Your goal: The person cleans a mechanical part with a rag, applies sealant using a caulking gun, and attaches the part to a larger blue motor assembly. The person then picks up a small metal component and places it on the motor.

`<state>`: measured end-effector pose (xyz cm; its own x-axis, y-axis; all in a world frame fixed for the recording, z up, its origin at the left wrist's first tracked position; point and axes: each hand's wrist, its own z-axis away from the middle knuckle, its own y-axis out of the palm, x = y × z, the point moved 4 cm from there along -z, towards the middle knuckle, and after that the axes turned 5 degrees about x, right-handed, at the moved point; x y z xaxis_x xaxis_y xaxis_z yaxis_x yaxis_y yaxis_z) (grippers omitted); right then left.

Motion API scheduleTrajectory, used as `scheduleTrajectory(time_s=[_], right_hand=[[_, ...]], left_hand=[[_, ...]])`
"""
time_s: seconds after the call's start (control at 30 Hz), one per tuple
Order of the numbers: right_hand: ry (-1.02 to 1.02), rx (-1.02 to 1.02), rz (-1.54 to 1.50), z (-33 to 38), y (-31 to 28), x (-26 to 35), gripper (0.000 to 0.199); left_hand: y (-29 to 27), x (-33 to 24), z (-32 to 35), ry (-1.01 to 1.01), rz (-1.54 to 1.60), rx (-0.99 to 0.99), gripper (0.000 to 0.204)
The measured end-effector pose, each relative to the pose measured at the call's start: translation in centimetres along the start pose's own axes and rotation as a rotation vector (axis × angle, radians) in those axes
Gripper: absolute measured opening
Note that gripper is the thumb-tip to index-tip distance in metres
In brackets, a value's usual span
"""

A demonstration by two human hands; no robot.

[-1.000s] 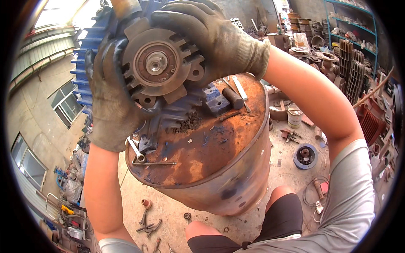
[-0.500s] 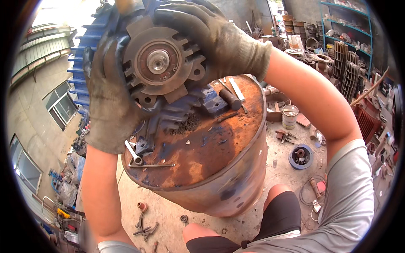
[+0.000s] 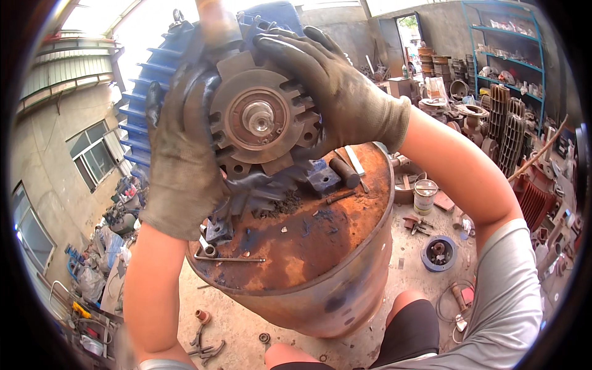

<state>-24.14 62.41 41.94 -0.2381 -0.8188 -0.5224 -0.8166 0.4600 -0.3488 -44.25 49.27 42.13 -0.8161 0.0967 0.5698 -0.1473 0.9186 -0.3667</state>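
While perhaps gripped, motor (image 3: 246, 117) atop drum (image 3: 320, 259).

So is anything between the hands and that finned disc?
Nothing visible. The left hand and right hand, both gloved, already grip opposite sides of the disc on the blue motor.

Your gloved left hand (image 3: 182, 163) and right hand (image 3: 336, 92) are both up, fingers curled around the motor (image 3: 259, 120), forearms raised.
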Motion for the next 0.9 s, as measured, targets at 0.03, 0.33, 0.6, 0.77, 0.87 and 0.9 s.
scheduleTrajectory(time_s=[0.03,0.33,0.6,0.77,0.87,0.9], right_hand=[[-0.003,-0.020,0.002,0.0,0.0,0.1,0.136],[-0.085,0.096,0.043,-1.2,-1.0,-0.3,0.125],[-0.057,-0.103,-0.023,0.1,0.0,-0.2,0.121],[-0.019,-0.130,0.055,0.5,0.0,0.2,0.122],[-0.068,-0.121,-0.001,0.2,0.1,-0.1,0.124],[-0.099,-0.082,-0.030,-0.2,0.0,-0.7,0.125]], left_hand=[[0.2,0.2,0.1,-0.018,-0.033,0.011,0.136],[1.2,-0.3,1.4,-0.082,-0.091,0.005,0.138],[0.9,0.0,0.6,-0.085,-0.103,0.026,0.137],[0.9,0.3,0.5,-0.090,-0.146,0.015,0.136],[1.2,-0.2,0.8,-0.101,-0.128,-0.021,0.137],[1.2,-0.4,1.0,-0.103,-0.126,-0.041,0.137]])
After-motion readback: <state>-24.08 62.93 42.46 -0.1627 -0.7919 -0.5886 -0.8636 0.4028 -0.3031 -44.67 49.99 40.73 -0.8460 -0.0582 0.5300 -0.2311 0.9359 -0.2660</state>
